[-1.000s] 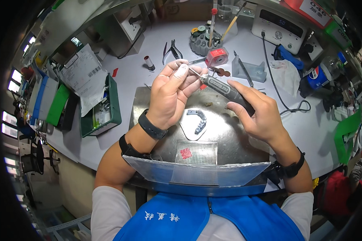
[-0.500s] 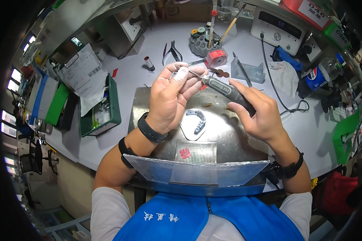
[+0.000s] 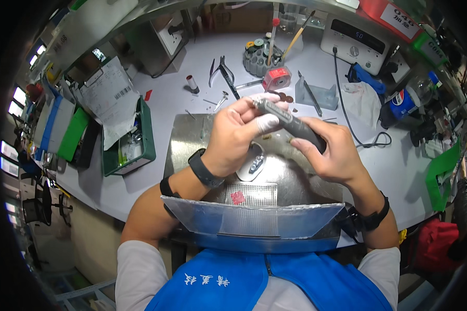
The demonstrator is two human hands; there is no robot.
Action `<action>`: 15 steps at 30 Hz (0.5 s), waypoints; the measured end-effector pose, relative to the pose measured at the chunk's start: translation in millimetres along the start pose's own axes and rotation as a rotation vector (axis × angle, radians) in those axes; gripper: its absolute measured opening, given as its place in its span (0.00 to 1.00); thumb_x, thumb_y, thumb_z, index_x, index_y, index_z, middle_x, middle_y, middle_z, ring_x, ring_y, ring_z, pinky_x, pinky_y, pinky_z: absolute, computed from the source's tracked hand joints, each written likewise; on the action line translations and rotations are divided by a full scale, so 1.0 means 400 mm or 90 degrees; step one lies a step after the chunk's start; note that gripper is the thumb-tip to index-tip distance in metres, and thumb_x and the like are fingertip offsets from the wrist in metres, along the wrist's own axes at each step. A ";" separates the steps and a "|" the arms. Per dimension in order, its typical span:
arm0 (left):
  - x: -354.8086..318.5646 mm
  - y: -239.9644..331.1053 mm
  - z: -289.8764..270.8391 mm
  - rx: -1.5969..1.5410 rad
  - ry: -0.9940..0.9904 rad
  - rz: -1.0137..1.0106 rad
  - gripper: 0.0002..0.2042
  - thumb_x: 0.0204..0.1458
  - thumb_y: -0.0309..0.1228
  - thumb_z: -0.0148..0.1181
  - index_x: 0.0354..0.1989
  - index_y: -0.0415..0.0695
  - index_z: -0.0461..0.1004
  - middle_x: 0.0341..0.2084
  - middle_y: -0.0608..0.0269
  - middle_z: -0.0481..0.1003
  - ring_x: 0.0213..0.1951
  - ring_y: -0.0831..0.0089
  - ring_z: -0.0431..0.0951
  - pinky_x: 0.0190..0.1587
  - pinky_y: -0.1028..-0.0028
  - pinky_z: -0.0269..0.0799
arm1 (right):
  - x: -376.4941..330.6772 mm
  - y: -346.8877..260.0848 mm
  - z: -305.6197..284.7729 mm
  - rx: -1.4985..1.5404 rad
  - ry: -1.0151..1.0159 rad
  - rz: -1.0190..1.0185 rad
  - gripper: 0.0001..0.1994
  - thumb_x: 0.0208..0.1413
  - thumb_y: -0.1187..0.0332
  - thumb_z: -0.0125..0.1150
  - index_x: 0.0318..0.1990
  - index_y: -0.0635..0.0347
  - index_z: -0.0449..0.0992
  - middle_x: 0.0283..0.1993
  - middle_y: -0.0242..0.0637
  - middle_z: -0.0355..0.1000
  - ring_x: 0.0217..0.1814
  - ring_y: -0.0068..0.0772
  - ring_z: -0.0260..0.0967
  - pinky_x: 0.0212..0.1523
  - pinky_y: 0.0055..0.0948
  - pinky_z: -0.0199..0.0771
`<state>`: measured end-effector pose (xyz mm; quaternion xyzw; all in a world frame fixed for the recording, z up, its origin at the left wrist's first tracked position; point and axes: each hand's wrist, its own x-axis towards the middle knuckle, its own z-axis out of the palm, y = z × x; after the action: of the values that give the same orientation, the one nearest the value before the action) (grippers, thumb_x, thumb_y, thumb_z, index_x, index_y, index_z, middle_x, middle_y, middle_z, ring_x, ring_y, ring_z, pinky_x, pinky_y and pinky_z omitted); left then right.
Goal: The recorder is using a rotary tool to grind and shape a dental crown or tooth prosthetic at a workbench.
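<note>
My right hand (image 3: 337, 151) grips the handpiece (image 3: 296, 124) over the plate (image 3: 184, 141); my left (image 3: 235, 136) closes round its nose, likely for steadiness. Model (image 3: 256, 165) below, presumably within reach.

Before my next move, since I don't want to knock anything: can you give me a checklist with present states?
1. Right hand gripping the black handpiece: ok.
2. Left hand at the handpiece's front end: ok.
3. Tool fitted in that end: cannot tell, too blurred and hidden.
4. Dental model fully in view: not ok, the left hand partly covers it.
5. Perforated tray apart from both hands: ok.
6. Cord free of the right hand: cannot tell, it runs close by.
</note>
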<state>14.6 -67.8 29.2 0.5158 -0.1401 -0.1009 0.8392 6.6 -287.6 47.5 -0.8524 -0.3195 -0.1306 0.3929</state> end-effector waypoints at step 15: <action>0.015 0.010 0.023 -0.068 -0.021 0.058 0.23 0.58 0.25 0.59 0.60 0.36 0.62 0.55 0.48 0.72 0.58 0.63 0.73 0.61 0.66 0.70 | 0.029 -0.026 -0.023 0.111 -0.015 0.095 0.14 0.53 0.68 0.66 0.44 0.66 0.77 0.27 0.43 0.75 0.27 0.31 0.72 0.29 0.28 0.70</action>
<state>17.3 -75.7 37.4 0.4615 -0.1716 -0.0788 0.8668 8.7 -284.3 65.1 -0.8379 -0.2699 -0.0632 0.4701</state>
